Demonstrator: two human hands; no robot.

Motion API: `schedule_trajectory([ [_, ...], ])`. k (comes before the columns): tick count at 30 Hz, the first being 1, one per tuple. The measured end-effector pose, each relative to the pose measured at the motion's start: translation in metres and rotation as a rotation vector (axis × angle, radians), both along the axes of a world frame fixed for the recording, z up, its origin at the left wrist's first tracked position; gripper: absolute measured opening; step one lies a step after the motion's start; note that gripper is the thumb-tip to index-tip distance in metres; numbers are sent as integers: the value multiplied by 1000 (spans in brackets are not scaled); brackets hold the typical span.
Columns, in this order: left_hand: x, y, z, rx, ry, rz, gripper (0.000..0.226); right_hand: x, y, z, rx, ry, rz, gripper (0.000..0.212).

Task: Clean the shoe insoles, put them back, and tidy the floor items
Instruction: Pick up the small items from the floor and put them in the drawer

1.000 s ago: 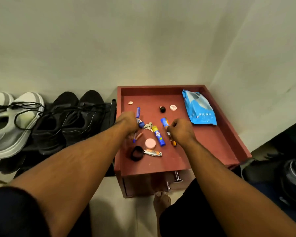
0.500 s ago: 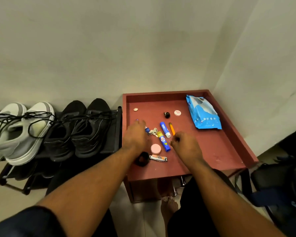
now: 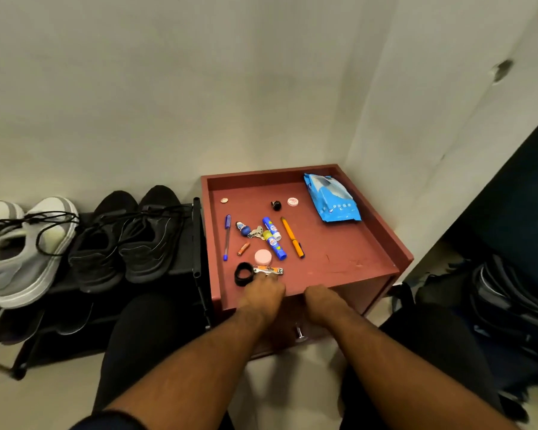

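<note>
The left hand [image 3: 263, 294] rests at the front edge of the red cabinet [image 3: 367, 262], fingertips touching the nail clipper [image 3: 268, 270] beside a black band [image 3: 244, 273]; how far the fingers curl, I cannot tell. The right hand [image 3: 322, 302] hangs just over the front lip, knuckles up, its grip hidden. Pens, glue sticks [image 3: 274, 238] and keys [image 3: 255, 232] lie spread on top, a blue wipes pack [image 3: 331, 198] at the back. Black shoes [image 3: 128, 237] and grey shoes [image 3: 22, 246] sit on the rack to the left.

Black shoes [image 3: 128, 237] and grey-white shoes [image 3: 22, 243] sit racked, laces loose.
</note>
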State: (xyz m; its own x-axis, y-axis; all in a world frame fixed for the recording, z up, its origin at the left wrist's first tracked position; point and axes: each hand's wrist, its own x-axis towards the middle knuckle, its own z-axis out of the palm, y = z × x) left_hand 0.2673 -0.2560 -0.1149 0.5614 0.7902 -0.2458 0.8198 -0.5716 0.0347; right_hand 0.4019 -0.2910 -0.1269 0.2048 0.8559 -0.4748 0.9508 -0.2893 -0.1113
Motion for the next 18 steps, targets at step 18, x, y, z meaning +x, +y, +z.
schedule_trajectory([
  [18, 2, 23, 1, -257, -254, 320, 50, 12, -4, -37, 108, -100, 158, 33],
])
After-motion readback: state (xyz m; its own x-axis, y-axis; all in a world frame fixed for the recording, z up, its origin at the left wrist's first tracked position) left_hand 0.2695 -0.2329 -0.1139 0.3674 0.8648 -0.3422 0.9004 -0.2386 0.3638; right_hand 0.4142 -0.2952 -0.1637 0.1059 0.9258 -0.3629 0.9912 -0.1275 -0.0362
